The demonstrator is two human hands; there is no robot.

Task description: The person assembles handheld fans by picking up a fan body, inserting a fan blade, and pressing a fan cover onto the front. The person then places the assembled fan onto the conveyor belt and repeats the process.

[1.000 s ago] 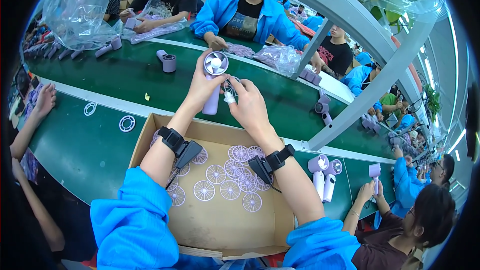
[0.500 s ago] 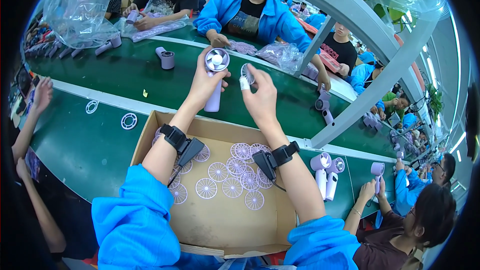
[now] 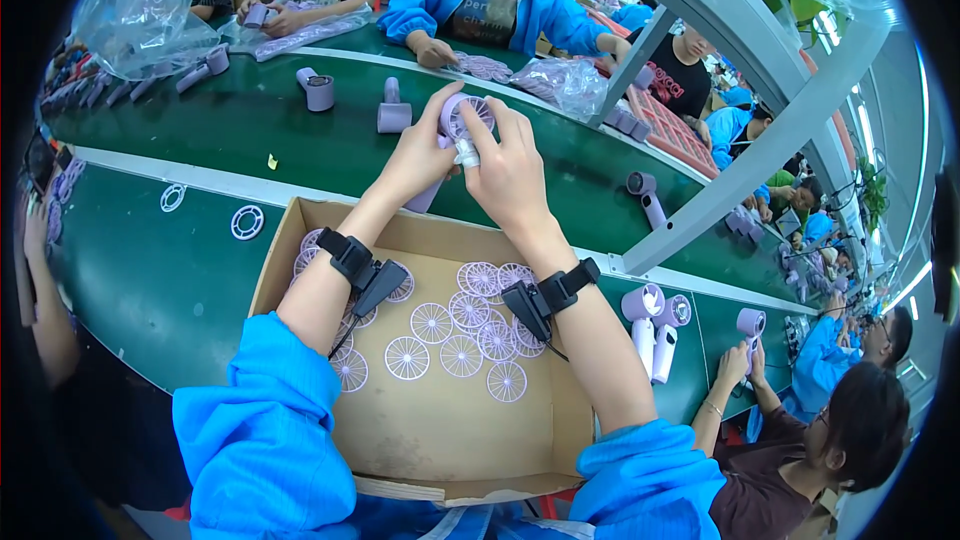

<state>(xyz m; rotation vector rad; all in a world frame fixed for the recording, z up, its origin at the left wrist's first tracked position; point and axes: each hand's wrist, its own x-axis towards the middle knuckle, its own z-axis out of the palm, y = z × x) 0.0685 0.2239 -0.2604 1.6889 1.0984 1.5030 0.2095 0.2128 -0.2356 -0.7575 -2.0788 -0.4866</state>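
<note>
Gripping the lilac plastic handheld fan (image 3: 427,199), the left hand (image 3: 413,157) is closed about its upper part, with the handle slanting down below the fingers. The fan is held in the air above the green conveyor belt (image 3: 570,190), beyond the far wall of the shallow brown cardboard box (image 3: 430,455). The right hand (image 3: 508,168) is partly curled, its fingers set against the face of the round fan head, where thin lilac spokes show; whether the spoked piece sits flush cannot be told. White wrapping (image 3: 466,153) covers one digit of the right hand. Each wrist bears a black strap with a small black device. Inside the box lie numerous loose lilac spoked plastic discs (image 3: 431,323), several overlapping, mostly toward the right and beneath the left forearm. On the green tabletop (image 3: 150,280) left of the box are two pale flat plastic rings (image 3: 247,222), set apart. Right of the box, two lilac-headed fans with whitish handles (image 3: 654,325) lie side by side. Further lilac fans (image 3: 394,117) rest on the belt. Opposite, a co-worker in a blue jacket (image 3: 555,15) rests one hand near lilac parts.
</note>
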